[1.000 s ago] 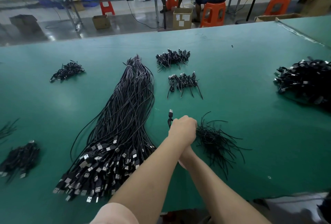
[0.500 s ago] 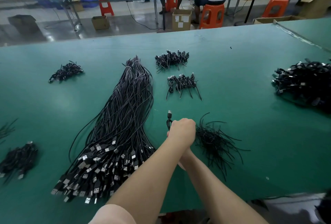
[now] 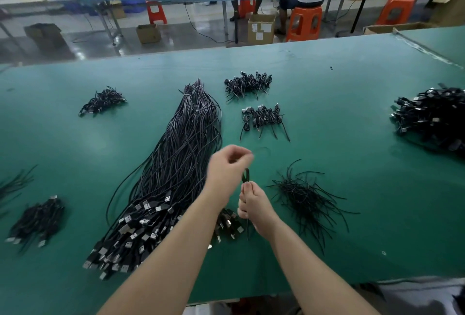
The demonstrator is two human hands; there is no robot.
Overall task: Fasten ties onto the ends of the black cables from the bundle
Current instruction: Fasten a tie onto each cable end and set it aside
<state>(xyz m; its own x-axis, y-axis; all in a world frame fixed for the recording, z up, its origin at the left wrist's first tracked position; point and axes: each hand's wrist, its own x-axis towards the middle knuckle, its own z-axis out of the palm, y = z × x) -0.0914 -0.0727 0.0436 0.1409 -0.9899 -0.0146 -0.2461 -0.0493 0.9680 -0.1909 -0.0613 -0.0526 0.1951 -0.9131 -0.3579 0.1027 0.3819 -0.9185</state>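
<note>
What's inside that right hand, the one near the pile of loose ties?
The right hand grips a black cable looping out above its fingers. Whatever else it holds, such as a tie, is covered.

no readable text; white labels on the cardboard box (image 3: 260,28) under the far bench are too small.

A green worktable (image 3: 327,83) faces a glossy grey floor (image 3: 181,35), orange stools (image 3: 304,22) and cardboard boxes (image 3: 260,28).

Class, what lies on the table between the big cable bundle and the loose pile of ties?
In the head view, both hands: left hand and right hand, the right gripping a looped black cable.
</note>
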